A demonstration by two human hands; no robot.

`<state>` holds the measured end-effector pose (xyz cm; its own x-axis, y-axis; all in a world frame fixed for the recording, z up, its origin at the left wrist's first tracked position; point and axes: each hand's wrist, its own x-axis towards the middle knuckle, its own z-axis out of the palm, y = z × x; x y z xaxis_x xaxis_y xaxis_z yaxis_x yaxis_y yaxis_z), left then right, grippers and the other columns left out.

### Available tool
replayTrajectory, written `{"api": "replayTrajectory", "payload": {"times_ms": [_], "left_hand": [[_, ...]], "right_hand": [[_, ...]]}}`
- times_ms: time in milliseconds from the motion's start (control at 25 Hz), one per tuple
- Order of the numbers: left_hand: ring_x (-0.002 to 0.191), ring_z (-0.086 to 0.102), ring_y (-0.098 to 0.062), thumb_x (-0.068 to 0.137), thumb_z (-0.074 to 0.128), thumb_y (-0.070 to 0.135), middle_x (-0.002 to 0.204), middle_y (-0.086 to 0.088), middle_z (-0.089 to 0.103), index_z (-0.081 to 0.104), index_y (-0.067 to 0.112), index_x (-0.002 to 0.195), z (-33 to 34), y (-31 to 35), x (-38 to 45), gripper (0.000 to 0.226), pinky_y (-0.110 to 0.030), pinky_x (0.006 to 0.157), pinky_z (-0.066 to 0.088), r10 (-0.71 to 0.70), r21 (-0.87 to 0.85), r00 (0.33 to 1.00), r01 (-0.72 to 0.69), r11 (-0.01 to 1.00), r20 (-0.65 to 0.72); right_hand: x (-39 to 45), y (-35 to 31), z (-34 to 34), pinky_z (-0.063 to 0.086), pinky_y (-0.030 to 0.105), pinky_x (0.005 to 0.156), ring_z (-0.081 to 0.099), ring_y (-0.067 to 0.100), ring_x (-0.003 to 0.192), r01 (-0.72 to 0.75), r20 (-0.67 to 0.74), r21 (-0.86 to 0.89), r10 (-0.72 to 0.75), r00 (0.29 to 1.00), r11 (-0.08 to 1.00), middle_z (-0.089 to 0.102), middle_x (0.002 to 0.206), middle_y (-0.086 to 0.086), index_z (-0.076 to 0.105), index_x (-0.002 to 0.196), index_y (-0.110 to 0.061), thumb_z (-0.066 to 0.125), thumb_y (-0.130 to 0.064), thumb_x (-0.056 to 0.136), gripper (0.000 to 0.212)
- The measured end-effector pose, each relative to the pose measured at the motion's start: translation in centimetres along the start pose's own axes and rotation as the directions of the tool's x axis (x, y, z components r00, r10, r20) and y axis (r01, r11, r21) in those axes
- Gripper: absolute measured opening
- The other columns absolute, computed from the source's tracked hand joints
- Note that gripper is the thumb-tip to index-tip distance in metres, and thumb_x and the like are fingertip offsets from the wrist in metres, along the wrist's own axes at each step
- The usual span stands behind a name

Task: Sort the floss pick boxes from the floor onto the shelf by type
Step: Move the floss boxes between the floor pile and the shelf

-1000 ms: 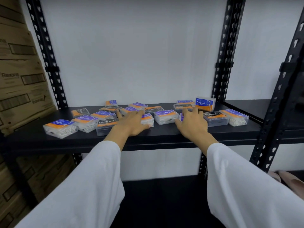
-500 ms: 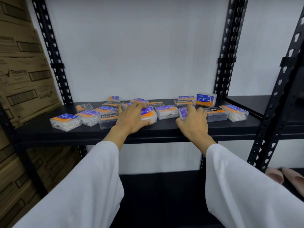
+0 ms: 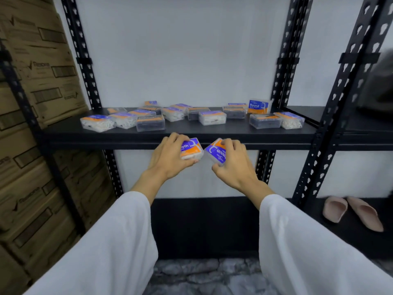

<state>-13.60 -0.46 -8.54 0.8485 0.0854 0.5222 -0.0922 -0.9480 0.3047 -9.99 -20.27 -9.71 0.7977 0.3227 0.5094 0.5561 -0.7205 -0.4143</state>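
Observation:
My left hand [image 3: 168, 158] grips a clear floss pick box with a purple and orange "Smooth" label [image 3: 190, 148], held just below the front edge of the black shelf [image 3: 234, 133]. My right hand [image 3: 236, 165] holds a second "Smooth" box [image 3: 214, 151], tilted, close beside the first. Several more floss pick boxes lie scattered on the shelf: white-pick ones such as the far left box [image 3: 96, 123], dark "Charcoal" ones [image 3: 150, 123], and an upright "Round" box [image 3: 258, 106] at the back right.
Stacked cardboard cartons [image 3: 36, 103] fill the left side. Black perforated uprights [image 3: 285, 52] frame the shelf. A lower shelf to the right carries a pair of pink slippers [image 3: 348, 211]. Grey stone-patterned floor [image 3: 204, 273] shows between my white sleeves.
Both hands have lifted one "Smooth" box each off the shelf and drawn them back and down below its front edge. The view has pulled back and tilted downward.

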Motion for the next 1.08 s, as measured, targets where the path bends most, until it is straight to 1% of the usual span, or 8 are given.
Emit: {"api": "replayTrajectory", "payload": {"times_ms": [280, 440, 560, 680, 800, 880, 1000, 1080], "left_hand": [[0.110, 0.047, -0.015, 0.073, 0.076, 0.048, 0.126, 0.005, 0.047, 0.045, 0.024, 0.129, 7.7, -4.6, -6.1, 0.068, -0.025, 0.077, 0.041, -0.111, -0.047, 0.978, 0.121, 0.992, 0.175], [0.105, 0.048, -0.017, 0.070, 0.075, 0.047, 0.121, 0.006, 0.047, 0.046, 0.025, 0.125, 14.0, -6.7, -11.1, 0.066, -0.031, 0.081, 0.048, -0.188, -0.045, 0.942, 0.208, 0.977, 0.279], [0.102, 0.048, -0.020, 0.068, 0.074, 0.046, 0.118, 0.006, 0.046, 0.046, 0.027, 0.122, 19.5, -8.8, -16.1, 0.063, -0.035, 0.082, 0.048, -0.283, -0.008, 0.871, 0.312, 0.950, 0.401], [0.106, 0.048, -0.020, 0.069, 0.076, 0.049, 0.120, 0.004, 0.047, 0.047, 0.026, 0.125, 24.6, -10.9, -20.6, 0.067, -0.037, 0.084, 0.048, -0.347, -0.003, 0.781, 0.408, 0.913, 0.520], [0.106, 0.053, -0.022, 0.065, 0.078, 0.052, 0.118, 0.001, 0.051, 0.052, 0.025, 0.123, 29.7, -12.4, -24.3, 0.069, -0.039, 0.087, 0.048, -0.361, -0.038, 0.721, 0.472, 0.881, 0.592], [0.105, 0.055, -0.024, 0.062, 0.078, 0.053, 0.116, -0.001, 0.053, 0.055, 0.022, 0.121, 32.8, -13.1, -26.7, 0.070, -0.037, 0.088, 0.047, -0.351, -0.039, 0.671, 0.492, 0.870, 0.653], [0.108, 0.053, -0.026, 0.061, 0.067, 0.060, 0.118, -0.001, 0.050, 0.053, 0.023, 0.122, 36.8, -14.2, -29.7, 0.072, -0.038, 0.088, 0.047, -0.355, -0.009, 0.604, 0.515, 0.857, 0.714], [0.114, 0.048, -0.025, 0.069, 0.071, 0.052, 0.126, 0.001, 0.046, 0.048, 0.025, 0.126, 38.7, -14.9, -30.8, 0.067, -0.036, 0.088, 0.045, -0.374, 0.053, 0.560, 0.505, 0.861, 0.739]], "right_hand": [[-5.5, 2.4, 8.1, 0.039, 0.028, 0.080, 0.043, 0.023, 0.115, -0.066, 0.167, 0.002, 0.065, 0.984, 0.998, 0.042, 0.129, 0.004, 0.036, 0.133, -0.014, 0.069, -0.026, 0.072, 0.071], [-9.6, 5.7, 14.3, 0.042, 0.031, 0.084, 0.038, 0.024, 0.121, -0.183, 0.292, -0.006, 0.177, 0.940, 0.983, 0.036, 0.133, 0.004, 0.028, 0.141, -0.011, 0.070, -0.023, 0.070, 0.083], [-13.3, 9.1, 19.5, 0.046, 0.035, 0.086, 0.035, 0.023, 0.125, -0.274, 0.441, -0.050, 0.267, 0.857, 0.961, 0.032, 0.136, 0.004, 0.025, 0.144, -0.007, 0.070, -0.022, 0.069, 0.089], [-17.5, 12.3, 24.3, 0.046, 0.034, 0.081, 0.042, 0.025, 0.116, -0.342, 0.527, -0.033, 0.307, 0.793, 0.939, 0.037, 0.125, 0.004, 0.039, 0.131, -0.011, 0.071, -0.022, 0.065, 0.074], [-21.5, 15.4, 29.1, 0.048, 0.040, 0.086, 0.047, 0.028, 0.110, -0.398, 0.624, -0.046, 0.337, 0.705, 0.916, 0.041, 0.121, 0.006, 0.045, 0.123, -0.011, 0.072, -0.023, 0.063, 0.067], [-23.7, 17.2, 31.8, 0.045, 0.039, 0.091, 0.045, 0.030, 0.113, -0.378, 0.667, -0.098, 0.343, 0.661, 0.921, 0.043, 0.123, 0.008, 0.044, 0.128, -0.011, 0.073, -0.026, 0.064, 0.072], [-26.2, 19.4, 35.4, 0.038, 0.039, 0.096, 0.042, 0.031, 0.114, -0.287, 0.722, -0.196, 0.336, 0.605, 0.938, 0.044, 0.128, 0.006, 0.039, 0.136, -0.016, 0.069, -0.033, 0.064, 0.080], [-27.3, 20.5, 37.4, 0.036, 0.039, 0.096, 0.041, 0.031, 0.116, -0.283, 0.741, -0.224, 0.352, 0.572, 0.932, 0.042, 0.134, 0.005, 0.035, 0.140, -0.019, 0.066, -0.036, 0.064, 0.084]]}}
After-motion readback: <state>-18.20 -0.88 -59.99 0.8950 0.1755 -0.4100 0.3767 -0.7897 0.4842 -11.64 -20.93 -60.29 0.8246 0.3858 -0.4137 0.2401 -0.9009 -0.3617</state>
